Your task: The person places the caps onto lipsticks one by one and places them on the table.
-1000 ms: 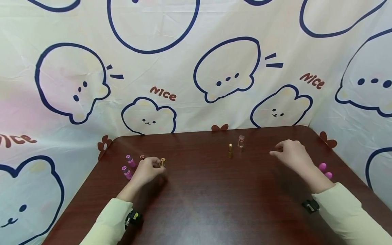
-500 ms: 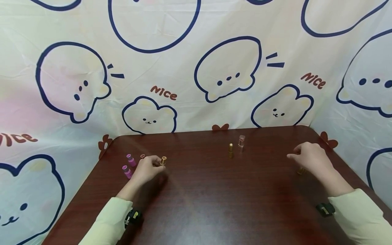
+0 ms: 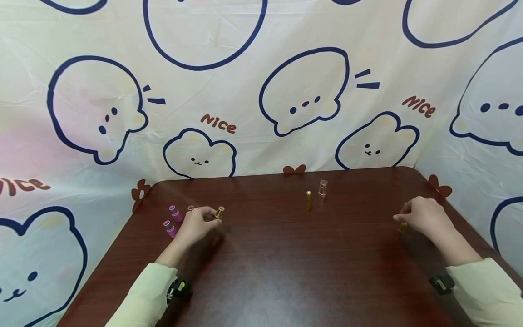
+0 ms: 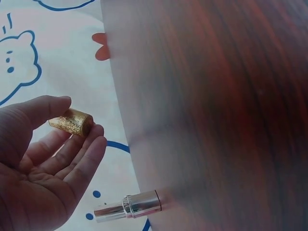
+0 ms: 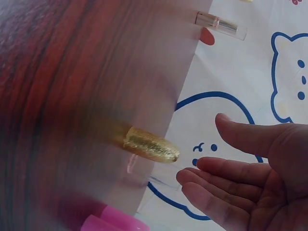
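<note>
The left hand (image 3: 198,225) pinches a short gold tube (image 4: 71,121) between thumb and fingers at the left of the table (image 3: 261,272), near 2 purple tubes (image 3: 175,213). That light pinch looks sound, provided it does not tighten enough to make the tube roll. The right hand (image 3: 426,215) holds nothing: its thumb stands wide of its fingers beside a gold piece (image 5: 151,146), upright at the right of the table; I cannot tell if a fingertip touches it. Its narrow, rounded top looks easy to tip, so thumb and fingers would best meet around its middle, evenly from opposite sides. The lower fingers should avoid the clear piece (image 5: 163,179) just beside it and the pink pieces (image 5: 120,219) nearby
</note>
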The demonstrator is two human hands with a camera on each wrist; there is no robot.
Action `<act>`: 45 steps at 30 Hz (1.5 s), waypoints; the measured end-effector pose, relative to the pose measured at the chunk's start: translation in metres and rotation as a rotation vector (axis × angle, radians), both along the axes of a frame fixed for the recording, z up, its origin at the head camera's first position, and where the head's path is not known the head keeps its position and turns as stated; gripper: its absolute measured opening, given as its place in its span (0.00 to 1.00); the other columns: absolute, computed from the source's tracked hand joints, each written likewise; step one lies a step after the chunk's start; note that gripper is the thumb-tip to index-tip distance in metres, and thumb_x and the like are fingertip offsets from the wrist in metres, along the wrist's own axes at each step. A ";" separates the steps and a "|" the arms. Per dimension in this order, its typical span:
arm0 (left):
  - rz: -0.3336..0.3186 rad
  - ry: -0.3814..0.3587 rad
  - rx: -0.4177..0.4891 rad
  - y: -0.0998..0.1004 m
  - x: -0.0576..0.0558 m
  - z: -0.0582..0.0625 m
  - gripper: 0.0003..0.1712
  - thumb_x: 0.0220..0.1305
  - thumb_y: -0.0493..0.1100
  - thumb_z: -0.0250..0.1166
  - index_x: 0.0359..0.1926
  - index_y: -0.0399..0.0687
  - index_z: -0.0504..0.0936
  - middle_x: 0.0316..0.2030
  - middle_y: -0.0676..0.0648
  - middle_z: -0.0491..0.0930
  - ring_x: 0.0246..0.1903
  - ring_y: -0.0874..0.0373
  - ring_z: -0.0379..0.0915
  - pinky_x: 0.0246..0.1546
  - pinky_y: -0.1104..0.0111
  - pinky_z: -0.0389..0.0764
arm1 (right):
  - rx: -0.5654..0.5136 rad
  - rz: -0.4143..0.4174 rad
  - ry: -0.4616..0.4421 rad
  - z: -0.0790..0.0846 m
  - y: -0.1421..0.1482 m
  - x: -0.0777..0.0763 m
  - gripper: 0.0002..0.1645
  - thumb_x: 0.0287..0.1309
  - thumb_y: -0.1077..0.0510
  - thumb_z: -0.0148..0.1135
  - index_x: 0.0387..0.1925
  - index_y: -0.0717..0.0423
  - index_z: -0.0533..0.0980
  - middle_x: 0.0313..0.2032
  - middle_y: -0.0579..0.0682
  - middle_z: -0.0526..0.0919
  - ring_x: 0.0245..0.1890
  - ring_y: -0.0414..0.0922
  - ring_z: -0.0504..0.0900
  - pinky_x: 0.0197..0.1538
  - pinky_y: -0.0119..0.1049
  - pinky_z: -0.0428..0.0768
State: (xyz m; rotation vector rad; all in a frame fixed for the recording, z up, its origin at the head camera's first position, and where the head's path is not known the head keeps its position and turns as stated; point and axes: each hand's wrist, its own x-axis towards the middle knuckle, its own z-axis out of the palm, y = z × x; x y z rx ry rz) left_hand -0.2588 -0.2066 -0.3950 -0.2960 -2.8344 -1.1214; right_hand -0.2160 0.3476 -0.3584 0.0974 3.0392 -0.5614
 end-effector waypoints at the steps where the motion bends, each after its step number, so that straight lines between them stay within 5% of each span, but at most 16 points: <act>1: -0.001 0.003 0.002 0.000 0.000 0.000 0.07 0.59 0.35 0.69 0.38 0.37 0.84 0.32 0.45 0.83 0.32 0.53 0.78 0.37 0.60 0.80 | 0.003 0.001 -0.006 -0.001 0.001 0.000 0.16 0.55 0.53 0.70 0.26 0.64 0.82 0.22 0.51 0.82 0.25 0.49 0.77 0.28 0.45 0.75; 11: 0.018 0.031 -0.003 0.004 -0.001 0.001 0.10 0.59 0.38 0.70 0.41 0.39 0.84 0.34 0.46 0.83 0.32 0.54 0.76 0.35 0.62 0.78 | 0.018 -0.012 0.002 -0.010 0.006 0.003 0.19 0.53 0.53 0.71 0.17 0.57 0.72 0.18 0.49 0.68 0.22 0.48 0.69 0.26 0.41 0.66; 26: 0.008 0.078 0.040 0.008 -0.004 0.002 0.11 0.61 0.38 0.69 0.43 0.37 0.83 0.35 0.45 0.83 0.32 0.53 0.76 0.34 0.63 0.77 | -0.004 -0.012 -0.037 -0.021 0.015 -0.002 0.12 0.50 0.55 0.73 0.24 0.60 0.80 0.24 0.53 0.78 0.25 0.49 0.71 0.28 0.42 0.69; 38: -0.014 0.099 0.054 0.015 -0.006 0.004 0.12 0.60 0.38 0.70 0.44 0.40 0.83 0.35 0.46 0.81 0.33 0.52 0.74 0.47 0.53 0.69 | 0.001 0.030 -0.020 -0.025 0.015 -0.004 0.08 0.52 0.58 0.70 0.24 0.59 0.82 0.25 0.52 0.80 0.25 0.48 0.71 0.27 0.40 0.67; 45: -0.044 0.120 0.059 0.017 -0.007 0.006 0.12 0.60 0.39 0.70 0.45 0.41 0.83 0.36 0.45 0.79 0.33 0.52 0.72 0.35 0.62 0.75 | 0.007 0.054 -0.003 -0.031 0.015 -0.004 0.10 0.53 0.60 0.68 0.19 0.54 0.80 0.19 0.46 0.74 0.22 0.46 0.68 0.25 0.39 0.64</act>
